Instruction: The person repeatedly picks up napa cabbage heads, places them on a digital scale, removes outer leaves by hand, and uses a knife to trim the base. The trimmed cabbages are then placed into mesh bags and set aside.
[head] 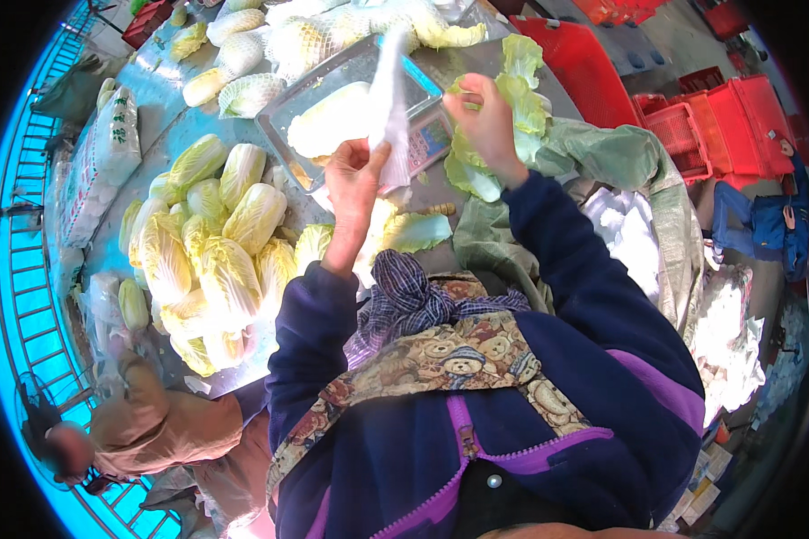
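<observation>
My left hand (356, 182) pinches the lower end of a white foam net sleeve (391, 114), which stands up narrow and flattened over a glass-like tray. In that tray (276, 135) lies a trimmed napa cabbage (334, 118), brightly lit. Right of the tray my right hand (482, 118) is raised with its fingers bent, slightly blurred; it does not touch the sleeve, and nothing is plainly in it. Loose green cabbage leaves (522, 87) lie under and beside it. A keypad panel (426, 145) shows at the tray's near edge.
Bare napa cabbages (232, 269) are piled at the left, netted ones (249, 94) at the back. A wrapped plastic bundle (101, 168) lies far left. Green woven sacking (600, 151) and red crates (728, 128) are at the right. One person (168, 424) is lower left, another (772, 209) far right.
</observation>
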Demonstrator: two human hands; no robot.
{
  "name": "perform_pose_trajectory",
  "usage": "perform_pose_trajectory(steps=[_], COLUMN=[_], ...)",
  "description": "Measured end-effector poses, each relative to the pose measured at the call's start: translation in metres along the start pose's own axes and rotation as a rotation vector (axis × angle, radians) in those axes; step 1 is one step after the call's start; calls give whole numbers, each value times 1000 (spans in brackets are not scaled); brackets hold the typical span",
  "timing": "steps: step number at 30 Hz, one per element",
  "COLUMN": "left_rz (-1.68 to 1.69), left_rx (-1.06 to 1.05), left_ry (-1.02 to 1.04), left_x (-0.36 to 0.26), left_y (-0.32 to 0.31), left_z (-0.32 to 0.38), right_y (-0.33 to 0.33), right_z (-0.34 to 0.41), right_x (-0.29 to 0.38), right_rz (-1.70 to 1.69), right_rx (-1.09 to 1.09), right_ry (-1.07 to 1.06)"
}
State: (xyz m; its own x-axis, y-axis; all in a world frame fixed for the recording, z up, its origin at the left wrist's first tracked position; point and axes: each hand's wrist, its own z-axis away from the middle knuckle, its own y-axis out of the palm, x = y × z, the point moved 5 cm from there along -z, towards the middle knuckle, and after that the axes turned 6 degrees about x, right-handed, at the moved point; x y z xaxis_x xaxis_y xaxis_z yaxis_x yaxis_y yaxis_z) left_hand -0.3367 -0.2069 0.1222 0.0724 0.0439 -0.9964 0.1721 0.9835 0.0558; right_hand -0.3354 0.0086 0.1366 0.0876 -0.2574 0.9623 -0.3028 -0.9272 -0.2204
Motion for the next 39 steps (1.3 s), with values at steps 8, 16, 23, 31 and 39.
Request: perform_pose_trajectory(steps=[8,16,23,31,39], left_rz=[-188,-509,334,32,13], left_rx=[221,243,181,190,60], left_ry=[225,398,-151,-75,-26], left_x=[-39,-44,28,43,31], left_y=[28,26,23,29,1], left_z=[29,45,67,79,80], right_y=[50,45,39,37,35], right_z=[75,82,114,124,108], right_x=[38,38,-1,-21,-53], right_rz=[-534,-432,-734,-678,-379], right_rx=[462,722,766,783,603], right_ry=[22,64,614,713,744])
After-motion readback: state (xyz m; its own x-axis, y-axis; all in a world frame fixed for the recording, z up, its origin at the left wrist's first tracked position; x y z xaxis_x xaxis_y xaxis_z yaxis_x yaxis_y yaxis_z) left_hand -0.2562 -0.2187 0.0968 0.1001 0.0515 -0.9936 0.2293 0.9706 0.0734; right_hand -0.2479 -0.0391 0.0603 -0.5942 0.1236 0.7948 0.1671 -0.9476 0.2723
